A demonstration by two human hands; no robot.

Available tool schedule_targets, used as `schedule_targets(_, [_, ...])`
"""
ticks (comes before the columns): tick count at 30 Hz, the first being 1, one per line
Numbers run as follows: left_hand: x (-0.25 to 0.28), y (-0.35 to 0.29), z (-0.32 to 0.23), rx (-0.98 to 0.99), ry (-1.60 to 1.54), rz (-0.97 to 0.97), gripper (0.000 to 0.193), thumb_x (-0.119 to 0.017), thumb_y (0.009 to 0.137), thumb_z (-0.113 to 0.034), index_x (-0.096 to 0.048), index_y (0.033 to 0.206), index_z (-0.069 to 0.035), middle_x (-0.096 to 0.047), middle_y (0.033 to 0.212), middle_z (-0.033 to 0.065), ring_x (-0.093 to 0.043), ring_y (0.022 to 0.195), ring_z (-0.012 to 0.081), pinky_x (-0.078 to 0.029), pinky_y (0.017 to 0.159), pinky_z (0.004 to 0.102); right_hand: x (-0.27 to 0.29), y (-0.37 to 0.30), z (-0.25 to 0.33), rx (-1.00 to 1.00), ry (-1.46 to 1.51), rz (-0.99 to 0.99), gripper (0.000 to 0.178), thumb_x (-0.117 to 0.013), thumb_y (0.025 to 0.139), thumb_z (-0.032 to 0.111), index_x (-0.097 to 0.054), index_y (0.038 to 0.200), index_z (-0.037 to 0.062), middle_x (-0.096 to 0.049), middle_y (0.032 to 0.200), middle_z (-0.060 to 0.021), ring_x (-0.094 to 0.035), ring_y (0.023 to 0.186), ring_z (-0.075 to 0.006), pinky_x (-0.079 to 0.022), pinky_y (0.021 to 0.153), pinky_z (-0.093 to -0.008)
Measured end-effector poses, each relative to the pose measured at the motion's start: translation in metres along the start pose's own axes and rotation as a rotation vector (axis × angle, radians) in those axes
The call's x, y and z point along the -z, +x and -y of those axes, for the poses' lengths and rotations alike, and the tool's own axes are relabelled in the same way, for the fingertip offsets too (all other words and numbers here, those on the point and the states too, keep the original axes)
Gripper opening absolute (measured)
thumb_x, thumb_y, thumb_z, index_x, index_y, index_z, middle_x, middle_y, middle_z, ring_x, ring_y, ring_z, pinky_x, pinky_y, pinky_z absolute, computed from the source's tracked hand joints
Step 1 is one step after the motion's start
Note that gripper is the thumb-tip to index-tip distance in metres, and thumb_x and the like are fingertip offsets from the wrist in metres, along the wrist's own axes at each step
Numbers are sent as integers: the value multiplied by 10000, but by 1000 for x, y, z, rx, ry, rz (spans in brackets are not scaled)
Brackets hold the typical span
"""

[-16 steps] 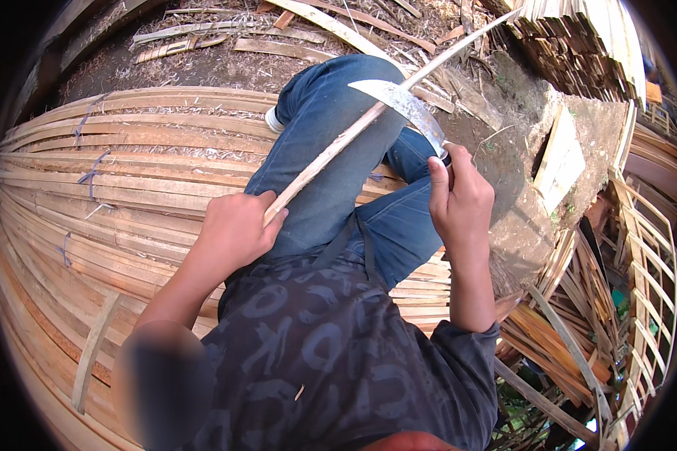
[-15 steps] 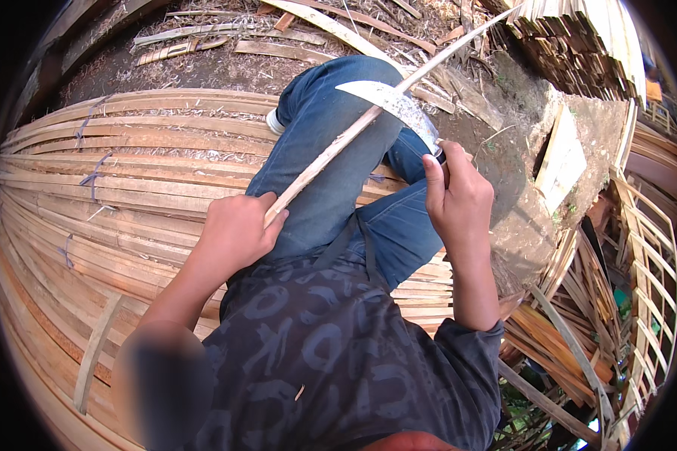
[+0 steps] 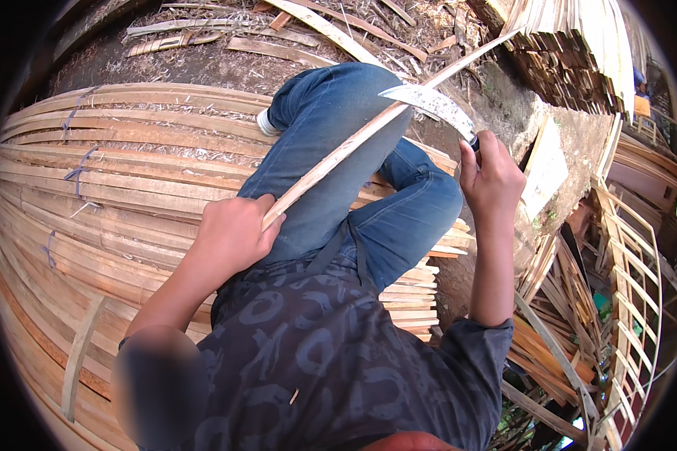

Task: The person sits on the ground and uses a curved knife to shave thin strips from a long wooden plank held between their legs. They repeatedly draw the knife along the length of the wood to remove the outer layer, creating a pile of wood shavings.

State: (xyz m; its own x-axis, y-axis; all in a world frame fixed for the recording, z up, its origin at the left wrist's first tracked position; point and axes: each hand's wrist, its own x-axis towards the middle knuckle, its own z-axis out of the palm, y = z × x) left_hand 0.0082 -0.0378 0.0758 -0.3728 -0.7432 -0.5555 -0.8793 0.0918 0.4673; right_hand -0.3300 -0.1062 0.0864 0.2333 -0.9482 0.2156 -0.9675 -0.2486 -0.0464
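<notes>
A long, pale, roughly shaved wooden stick slants across my raised thigh, its far end pointing up and to the right. My left hand is closed around its near end, close to my waist. To the right, my right hand grips the short dark handle of a sickle, its fingers wrapped round it. The sickle's curved, speckled metal blade lies across the stick beyond my knee, tip pointing left. Whether the edge bites into the wood I cannot tell.
Bundled wooden strips, tied with purplish cord, lie beneath me and stretch left. Shavings and offcuts litter the ground ahead. A tall stack of slats stands far right, with a lattice frame nearer on that side.
My right hand has moved right with the sickle, so the blade now crosses the stick farther toward its far end. My left hand keeps its hold on the near end.
</notes>
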Motion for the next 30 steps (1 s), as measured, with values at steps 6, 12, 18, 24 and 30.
schedule_targets(6, [1, -6, 7, 13, -23, -13, 265, -582, 897, -295, -623, 826, -43, -595, 596, 169, -614, 596, 370, -472, 568, 463, 52, -24, -166, -733, -193, -154, 450, -444, 997, 379, -634, 1026, -27, -670, 908, -250, -650, 868, -404, -486, 731, -474])
schedule_targets(12, [1, 0, 6, 3, -24, 16, 249, -588, 887, -278, -644, 852, -38, -598, 592, 176, -614, 599, 377, -473, 572, 468, 28, -40, -74, -537, 138, -14, 273, -506, 1006, 266, -557, 968, 1, -463, 575, -71, -416, 502, -163, -330, 488, -335])
schedule_targets(18, [-2, -1, 3, -35, 39, -47, 269, -572, 902, -307, -624, 814, -58, -601, 582, 163, -626, 584, 356, -496, 558, 452, 15, 0, 27, -137, 366, 112, 211, -624, 924, 233, -567, 999, 44, -603, 684, -133, -613, 601, -335, -466, 540, -423])
schedule_targets(24, [-3, -3, 1, 1, 42, -51, 271, -573, 901, -313, -617, 808, -62, -600, 576, 153, -621, 564, 357, -490, 541, 461, 9, 39, -33, -329, 167, 71, 220, -534, 979, 295, -555, 981, 77, -617, 684, -181, -617, 648, -399, -457, 557, -473])
schedule_targets(30, [-1, 0, -4, 42, 44, -38, 243, -597, 884, -283, -625, 822, -50, -592, 579, 176, -615, 574, 377, -472, 544, 468, 26, 20, -118, -525, 144, -14, 277, -491, 1007, 276, -580, 1016, 14, -577, 633, -166, -572, 542, -298, -424, 528, -389])
